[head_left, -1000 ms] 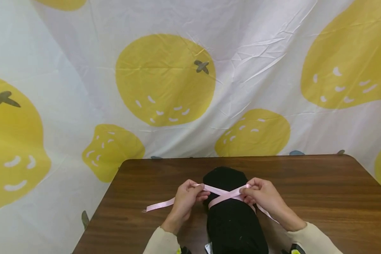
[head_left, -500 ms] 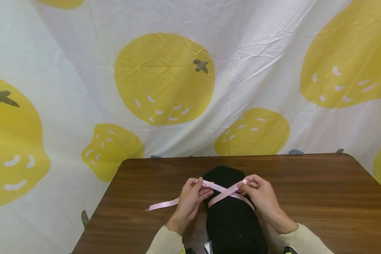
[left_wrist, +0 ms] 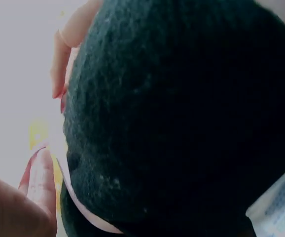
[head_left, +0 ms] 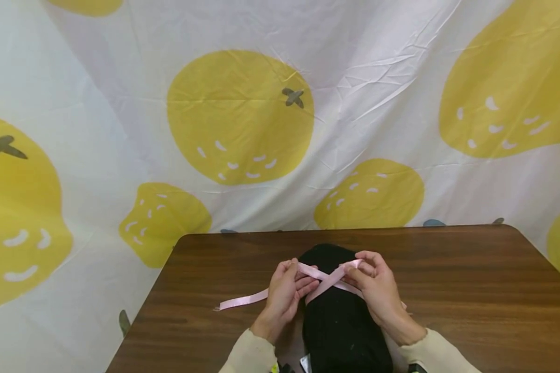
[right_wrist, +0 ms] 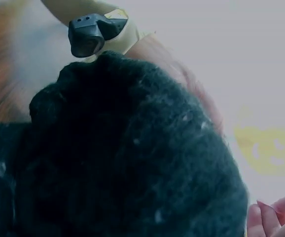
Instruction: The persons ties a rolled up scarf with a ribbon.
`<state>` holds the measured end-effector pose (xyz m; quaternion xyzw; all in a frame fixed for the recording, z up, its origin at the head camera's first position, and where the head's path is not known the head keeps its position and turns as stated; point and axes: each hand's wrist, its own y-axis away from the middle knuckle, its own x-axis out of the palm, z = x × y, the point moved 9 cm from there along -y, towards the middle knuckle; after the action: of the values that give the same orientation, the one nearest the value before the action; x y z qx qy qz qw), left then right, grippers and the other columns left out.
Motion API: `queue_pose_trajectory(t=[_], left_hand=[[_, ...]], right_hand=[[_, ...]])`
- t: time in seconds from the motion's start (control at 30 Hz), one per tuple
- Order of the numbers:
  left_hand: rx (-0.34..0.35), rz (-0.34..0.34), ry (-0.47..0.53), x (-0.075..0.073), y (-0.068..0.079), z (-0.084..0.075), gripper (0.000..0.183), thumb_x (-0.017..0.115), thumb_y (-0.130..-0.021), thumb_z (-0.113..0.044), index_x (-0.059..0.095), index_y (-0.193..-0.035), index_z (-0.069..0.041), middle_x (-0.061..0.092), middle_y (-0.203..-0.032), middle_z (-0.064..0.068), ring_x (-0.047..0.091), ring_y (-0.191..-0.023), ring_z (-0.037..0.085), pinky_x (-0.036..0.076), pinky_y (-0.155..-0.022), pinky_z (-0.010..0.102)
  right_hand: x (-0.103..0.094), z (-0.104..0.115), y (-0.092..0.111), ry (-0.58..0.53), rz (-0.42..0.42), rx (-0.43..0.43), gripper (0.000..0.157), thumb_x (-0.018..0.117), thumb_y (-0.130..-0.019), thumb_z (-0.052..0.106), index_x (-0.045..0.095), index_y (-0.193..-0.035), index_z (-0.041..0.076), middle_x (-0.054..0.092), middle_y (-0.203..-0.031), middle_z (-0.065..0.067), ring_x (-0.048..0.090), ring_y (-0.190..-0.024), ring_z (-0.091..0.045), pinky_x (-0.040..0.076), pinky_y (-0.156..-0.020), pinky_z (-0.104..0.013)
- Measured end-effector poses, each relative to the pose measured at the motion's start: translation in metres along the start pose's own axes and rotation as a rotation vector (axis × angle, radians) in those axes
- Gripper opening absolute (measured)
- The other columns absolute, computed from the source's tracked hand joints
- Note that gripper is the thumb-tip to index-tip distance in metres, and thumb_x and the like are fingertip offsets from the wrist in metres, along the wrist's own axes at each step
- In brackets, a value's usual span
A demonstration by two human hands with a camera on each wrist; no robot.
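Note:
A black fuzzy fabric bundle (head_left: 345,334) lies lengthwise on the table, a pink ribbon (head_left: 327,282) wrapped round it and crossed on top. My left hand (head_left: 283,291) pinches one strand between thumb and forefinger, left of the crossing; its loose tail trails out over the table. On the other side, my right hand (head_left: 377,290) pinches the second strand above the bundle. The left wrist view has the bundle (left_wrist: 172,108) filling most of it, the ribbon running along its lower left edge. In the right wrist view, right-hand fingers (right_wrist: 270,219) show beside the bundle's edge.
Under the bundle is a brown wood-grain table (head_left: 476,290) with rounded far corners. A white tag (head_left: 305,363) sticks out at the bundle's near left side. Behind the table hangs a white cloth (head_left: 382,129) printed with yellow fruit.
The two hands have come closer together, the right one shifting left and slightly up, the left one a little right. The ribbon's crossing stays on top of the bundle.

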<state>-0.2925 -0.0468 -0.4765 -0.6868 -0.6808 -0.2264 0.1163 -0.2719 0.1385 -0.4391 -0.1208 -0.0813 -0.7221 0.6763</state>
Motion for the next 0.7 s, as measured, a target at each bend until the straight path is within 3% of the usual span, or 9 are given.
queue_pose_trajectory(t=[0.17, 0.43, 0.57, 0.7], left_hand=[[0.025, -0.021, -0.068, 0.004, -0.001, -0.001, 0.017, 0.049, -0.105, -0.024, 0.047, -0.104, -0.008, 0.070, -0.089, 0.009, 0.069, -0.070, 0.015, 0.058, -0.069, 0.027], [0.078, -0.037, -0.149, 0.010, -0.003, -0.007, 0.016, 0.057, -0.101, -0.021, 0.050, -0.102, -0.006, 0.064, -0.074, 0.002, 0.064, -0.062, 0.011, 0.054, -0.059, 0.024], [0.113, -0.055, -0.224, 0.012, -0.005, -0.010, 0.021, 0.064, -0.097, -0.020, 0.056, -0.104, -0.002, 0.067, -0.074, 0.004, 0.058, -0.055, 0.008, 0.049, -0.050, 0.020], [0.160, -0.062, -0.299, 0.014, -0.006, -0.016, 0.024, 0.070, -0.093, -0.021, 0.063, -0.105, -0.001, 0.072, -0.081, 0.008, 0.059, -0.057, 0.008, 0.045, -0.046, 0.018]], right_hand=[[0.004, -0.007, -0.002, -0.018, 0.008, 0.073, 0.036, 0.056, -0.097, -0.004, 0.031, -0.120, 0.006, 0.074, -0.087, 0.006, 0.071, -0.084, -0.010, 0.057, -0.079, -0.026], [0.004, -0.011, -0.006, 0.056, -0.020, 0.126, 0.041, 0.060, -0.096, 0.002, 0.030, -0.125, 0.001, 0.075, -0.101, -0.006, 0.067, -0.078, -0.007, 0.055, -0.071, -0.023], [0.006, -0.012, -0.006, 0.093, -0.003, 0.138, 0.038, 0.062, -0.095, 0.003, 0.036, -0.122, -0.002, 0.075, -0.104, -0.009, 0.069, -0.086, -0.007, 0.054, -0.070, -0.021], [0.011, -0.013, -0.007, 0.124, 0.033, 0.146, 0.028, 0.066, -0.094, 0.006, 0.047, -0.113, -0.004, 0.076, -0.098, -0.005, 0.067, -0.084, -0.007, 0.053, -0.068, -0.020]])
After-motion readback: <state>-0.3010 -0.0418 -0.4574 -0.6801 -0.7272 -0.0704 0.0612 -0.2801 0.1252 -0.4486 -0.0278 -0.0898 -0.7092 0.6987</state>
